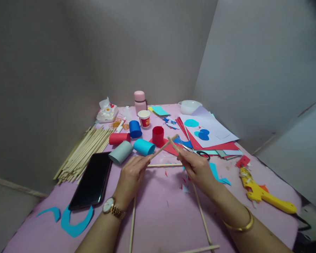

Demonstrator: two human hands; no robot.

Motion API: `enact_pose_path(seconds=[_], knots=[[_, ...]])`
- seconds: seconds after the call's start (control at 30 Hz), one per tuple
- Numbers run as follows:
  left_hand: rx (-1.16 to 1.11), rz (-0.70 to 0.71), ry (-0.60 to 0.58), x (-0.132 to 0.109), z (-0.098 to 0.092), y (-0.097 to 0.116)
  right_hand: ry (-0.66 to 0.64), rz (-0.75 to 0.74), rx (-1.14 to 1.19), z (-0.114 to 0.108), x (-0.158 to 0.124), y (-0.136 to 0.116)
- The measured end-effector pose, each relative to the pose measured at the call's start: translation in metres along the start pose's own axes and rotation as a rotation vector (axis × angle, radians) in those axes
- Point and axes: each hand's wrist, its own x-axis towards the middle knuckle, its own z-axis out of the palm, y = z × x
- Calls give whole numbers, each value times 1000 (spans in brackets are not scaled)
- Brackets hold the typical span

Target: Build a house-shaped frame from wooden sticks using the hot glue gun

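My left hand (131,175) pinches a thin wooden stick (162,148) that rises to the right. My right hand (196,168) pinches a second stick (173,144) that leans left, and the two cross at their tips above the pink table (160,211). A frame of more sticks (202,218) lies flat under my hands, with one crossbar (164,165) between them. Both hands are closed on their sticks. I wear a watch on the left wrist and a bangle on the right.
A black phone (92,181) and a bundle of sticks (81,154) lie at left. Paper rolls (144,146), a red cup (158,135) and a pink bottle (140,102) stand behind. Scissors (198,152) and coloured sheets (210,131) sit at right, with a yellow glue gun (263,195).
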Motion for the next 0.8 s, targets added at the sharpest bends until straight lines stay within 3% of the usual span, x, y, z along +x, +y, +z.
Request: enact_pose_path(seconds=[0.8], knots=[[12, -5, 43, -6, -1, -3, 5, -11, 17, 7, -1, -2]])
